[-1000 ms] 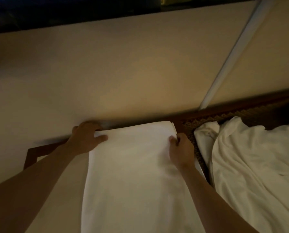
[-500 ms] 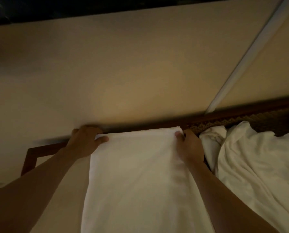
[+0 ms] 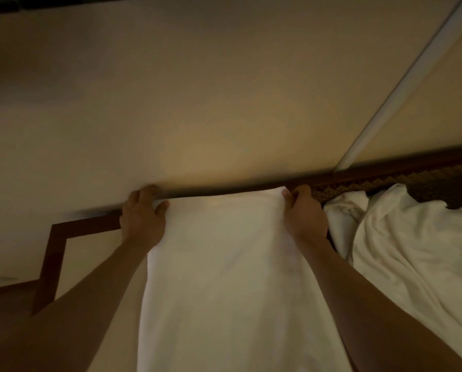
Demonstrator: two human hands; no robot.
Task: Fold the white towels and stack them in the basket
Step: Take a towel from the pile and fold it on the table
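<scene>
1. Nearest the person, a long white cloth towel [image 3: 232, 285] lies smooth between the two forearms and runs out of view at the near edge; it looks already narrowed into a strip, though the layers cannot be counted.
2. Left of the left forearm, a dark brown wooden border [image 3: 55, 253] zigzags across a pale surface.
3. Right of the right forearm sits a crumpled heap of white towels [image 3: 412, 264], not yet folded, just beside the strip.
4. The left hand [image 3: 142, 218] grips the far left corner of the strip, thumb on top and fingers curled over the edge.
5. The right hand [image 3: 303, 213] pinches the far right corner, thumb on the cloth, remaining fingers wrapped behind.
6. The step appears to be squaring the far edge before a fold. To do it well, both corners should be drawn apart with even tension so the edge lies straight, then carried toward the near end together, matching corner to corner, and the crease pressed flat.
7. An uneven pull would likely skew the strip, since soft cloth slips easily.
8. Beyond the right hand, a brown woven patterned panel [image 3: 385, 181] shows beneath a dark wooden rail [image 3: 251, 187]; whether this belongs to the basket cannot be told.
9. Farthest off rises a plain cream wall [image 3: 197, 89] with a pale diagonal strip [image 3: 401, 89] to the right.
</scene>
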